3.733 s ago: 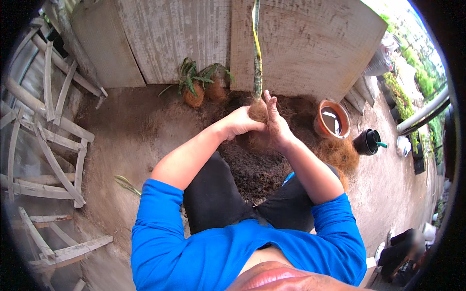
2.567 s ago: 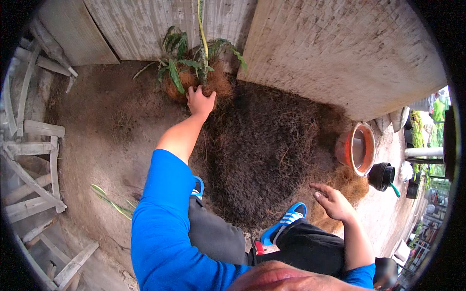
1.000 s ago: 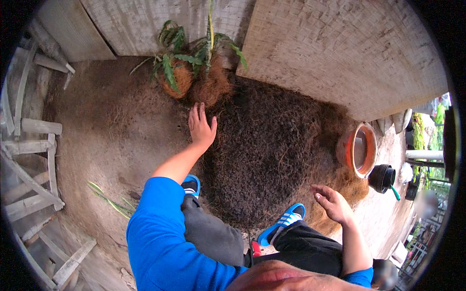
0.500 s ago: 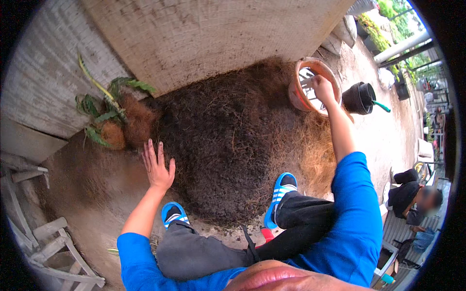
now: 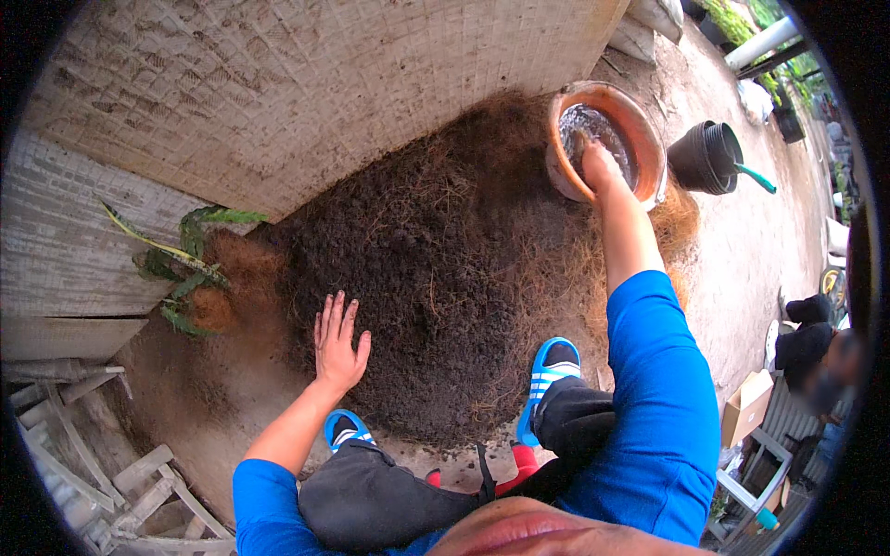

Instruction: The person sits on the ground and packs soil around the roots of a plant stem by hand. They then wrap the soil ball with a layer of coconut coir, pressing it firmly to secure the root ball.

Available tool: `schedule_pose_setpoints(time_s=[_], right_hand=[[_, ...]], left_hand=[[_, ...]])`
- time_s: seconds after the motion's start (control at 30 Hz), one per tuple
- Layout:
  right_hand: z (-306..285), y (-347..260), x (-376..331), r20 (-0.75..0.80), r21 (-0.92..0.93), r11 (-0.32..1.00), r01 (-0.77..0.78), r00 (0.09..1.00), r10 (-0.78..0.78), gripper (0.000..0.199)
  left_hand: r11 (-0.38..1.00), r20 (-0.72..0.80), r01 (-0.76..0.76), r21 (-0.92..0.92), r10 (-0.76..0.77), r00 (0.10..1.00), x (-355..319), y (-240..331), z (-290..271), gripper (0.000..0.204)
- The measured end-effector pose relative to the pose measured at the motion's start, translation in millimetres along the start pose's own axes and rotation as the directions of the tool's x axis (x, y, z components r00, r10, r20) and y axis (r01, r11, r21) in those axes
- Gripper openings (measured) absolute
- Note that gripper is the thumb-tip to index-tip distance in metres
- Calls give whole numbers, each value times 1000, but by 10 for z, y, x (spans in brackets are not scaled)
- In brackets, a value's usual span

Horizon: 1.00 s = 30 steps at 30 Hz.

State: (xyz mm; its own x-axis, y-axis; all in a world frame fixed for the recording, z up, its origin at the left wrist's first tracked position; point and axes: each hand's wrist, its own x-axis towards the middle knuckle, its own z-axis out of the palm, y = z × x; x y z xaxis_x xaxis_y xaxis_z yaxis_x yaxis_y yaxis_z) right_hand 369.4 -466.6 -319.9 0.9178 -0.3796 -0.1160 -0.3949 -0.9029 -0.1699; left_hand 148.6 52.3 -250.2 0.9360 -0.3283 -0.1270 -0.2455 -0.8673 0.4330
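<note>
My right hand (image 5: 601,165) reaches down into an orange-brown bucket (image 5: 649,148) of water at the back right. Its fingers are under the rippling water (image 5: 579,120), so their shape and anything in them are hidden. Over the left edge of a heap of dark soil (image 5: 417,278) mixed with brown fibres hovers my left hand (image 5: 341,347). That hand is open and holds nothing; dirt covers its fingertips. Left of the heap, a spiky-leaved plant (image 5: 185,255) leans on clumps of brown fibre (image 5: 246,264).
Stacked black pots (image 5: 705,159) with a green-handled tool (image 5: 756,178) stand right of the bucket. A textured panel (image 5: 324,102) rises behind the heap. Worn wooden frames (image 5: 148,491) lie lower left. At the right are another person (image 5: 808,352) and a cardboard box (image 5: 746,408).
My right hand has gone from above the bucket down into its water, which now ripples. My left hand stays open, now a little nearer me over the heap's edge. The view has shifted.
</note>
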Motion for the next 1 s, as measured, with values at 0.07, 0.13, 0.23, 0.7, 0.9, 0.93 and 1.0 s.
schedule_pose_setpoints(time_s=[0.07, 0.13, 0.23, 0.7, 0.9, 0.93, 1.0], right_hand=[[-54, -22, 21, 75, -6, 999, -54, 996, 54, 34], [-300, -324, -129, 166, -85, 996, -24, 985, 38, 37], [-341, -360, -233, 78, -271, 962, 33, 997, -12, 40], [-2180, -1225, -171, 69, -164, 806, 569, 821, -566, 28], [-4228, -2619, -1504, -299, 771, 308, 557, 745, -596, 38], [-4225, -2695, -1609, -336, 716, 311, 625, 699, -632, 38], [-4214, -2775, -1833, -401, 578, 312, 754, 595, -696, 40]], left_hand=[[999, -33, 32, -26, -33, 999, -12, -19, 23, 50], [991, -75, 114, -67, -119, 990, -139, -128, 25, 47], [989, -160, 135, -57, -143, 977, -241, -170, -40, 44], [794, -529, 516, -321, -603, 598, -1893, -503, -809, 40], [390, -391, 859, -330, -885, 252, -4377, -506, -596, 42], [305, -348, 876, -375, -922, 172, -4781, -349, -469, 43], [182, -297, 861, -475, -954, 38, -5186, -156, -253, 43]])
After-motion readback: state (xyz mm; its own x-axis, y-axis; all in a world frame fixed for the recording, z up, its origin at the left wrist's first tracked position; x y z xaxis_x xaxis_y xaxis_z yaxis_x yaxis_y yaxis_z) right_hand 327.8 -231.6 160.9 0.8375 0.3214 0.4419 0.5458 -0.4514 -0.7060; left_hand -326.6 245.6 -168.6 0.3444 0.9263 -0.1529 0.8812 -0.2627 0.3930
